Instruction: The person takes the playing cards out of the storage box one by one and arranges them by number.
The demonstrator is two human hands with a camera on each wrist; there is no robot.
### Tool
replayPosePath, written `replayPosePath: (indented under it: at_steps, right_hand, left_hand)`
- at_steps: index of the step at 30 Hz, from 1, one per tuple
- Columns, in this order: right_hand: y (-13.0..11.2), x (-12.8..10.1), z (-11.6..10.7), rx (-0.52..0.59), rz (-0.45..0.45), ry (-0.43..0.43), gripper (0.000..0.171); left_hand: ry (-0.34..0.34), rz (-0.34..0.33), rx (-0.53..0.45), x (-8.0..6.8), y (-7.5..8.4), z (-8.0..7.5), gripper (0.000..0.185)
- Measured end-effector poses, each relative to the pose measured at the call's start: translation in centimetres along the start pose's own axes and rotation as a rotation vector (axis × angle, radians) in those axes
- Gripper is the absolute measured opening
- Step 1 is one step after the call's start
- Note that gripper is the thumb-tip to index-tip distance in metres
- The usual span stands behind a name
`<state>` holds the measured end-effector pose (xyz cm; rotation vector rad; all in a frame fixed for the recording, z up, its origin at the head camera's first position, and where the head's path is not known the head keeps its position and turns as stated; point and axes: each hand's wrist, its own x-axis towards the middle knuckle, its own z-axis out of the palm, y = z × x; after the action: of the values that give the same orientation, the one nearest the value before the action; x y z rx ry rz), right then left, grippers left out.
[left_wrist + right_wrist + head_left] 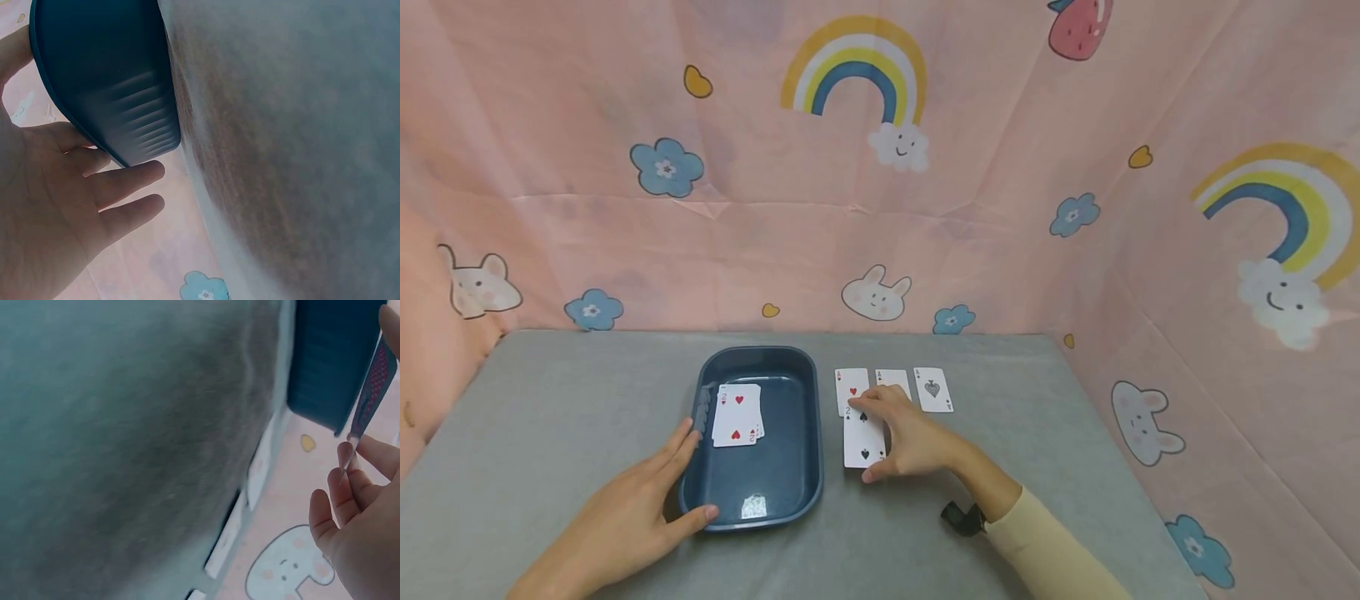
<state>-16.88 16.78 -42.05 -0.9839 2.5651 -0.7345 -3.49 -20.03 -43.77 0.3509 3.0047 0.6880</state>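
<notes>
Apparent transfer | right hand [917,440] is pinching white two-of-spades card [863,440] | left hand [625,512], fingers extended, touching blue oblong tray [790,467] | next, probably: steady carry

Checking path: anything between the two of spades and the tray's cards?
The blue tray's right wall stands between the two of spades, in the right grip, and the two of hearts inside; nothing else visible does.
</notes>
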Motion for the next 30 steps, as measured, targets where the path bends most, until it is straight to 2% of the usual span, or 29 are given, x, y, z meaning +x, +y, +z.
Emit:
replayPosePath:
  at_steps: [19, 30]
  right_hand:
    - [1.5, 0.7, 1.1, -0.117, -0.08, -0.095, 0.099]
    - [1.6, 1.1, 1.4, -0.156, -0.042, -0.119, 0.101]
  left_hand:
    - [-0.007, -0.011, 0.005, 0.1, 0.0, 0.0, 0.111]
    - [-0.007, -0.007, 0.008, 0.1, 0.0, 0.1, 0.11]
